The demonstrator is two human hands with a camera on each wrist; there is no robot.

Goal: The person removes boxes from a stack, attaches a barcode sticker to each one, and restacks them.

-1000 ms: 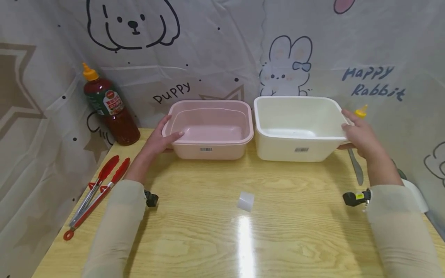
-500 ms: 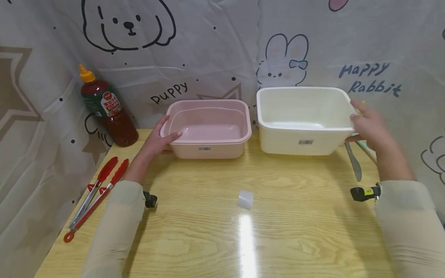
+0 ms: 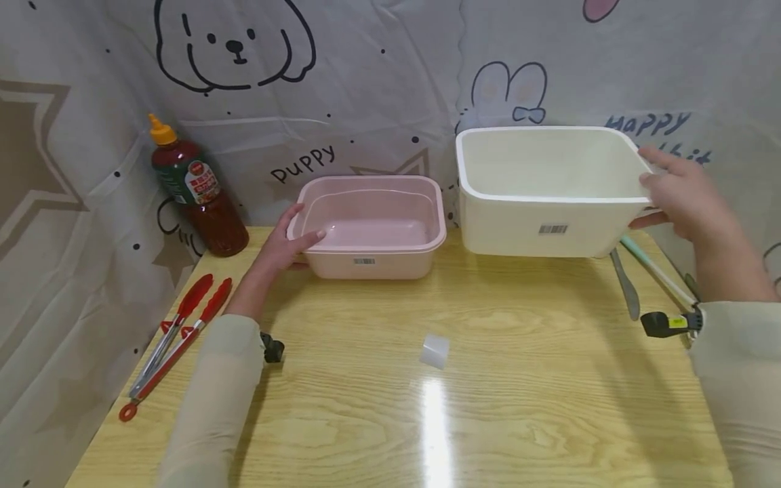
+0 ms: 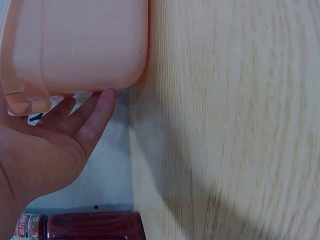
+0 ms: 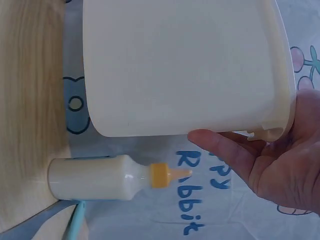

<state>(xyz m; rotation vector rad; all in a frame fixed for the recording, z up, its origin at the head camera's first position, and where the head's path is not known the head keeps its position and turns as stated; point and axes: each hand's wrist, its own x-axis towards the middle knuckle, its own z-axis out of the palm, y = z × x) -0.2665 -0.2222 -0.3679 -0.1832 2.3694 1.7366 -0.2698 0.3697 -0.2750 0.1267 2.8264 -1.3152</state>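
My right hand (image 3: 655, 196) grips the right rim of a white plastic tub (image 3: 549, 203) and holds it lifted off the wooden table (image 3: 488, 407), thumb over the rim and fingers beneath. From the right wrist, the white tub (image 5: 185, 65) fills the frame above my right hand (image 5: 260, 160). An empty pink tub (image 3: 372, 230) stands on the table at the back. My left hand (image 3: 293, 240) holds its left end, thumb on the rim. In the left wrist view, fingers of my left hand (image 4: 65, 140) lie under the pink tub (image 4: 75, 45).
A dark sauce bottle (image 3: 192, 193) stands at the back left. Red tongs (image 3: 173, 342) lie near the left edge. A small translucent cup (image 3: 434, 351) sits mid-table. A knife (image 3: 625, 288) and a teal stick (image 3: 655, 271) lie at the right. A white squeeze bottle (image 5: 105, 177) lies below the tub.
My right hand has raised the white tub off the table and carried it up and slightly right. My left hand stays on the pink tub, which has not moved.
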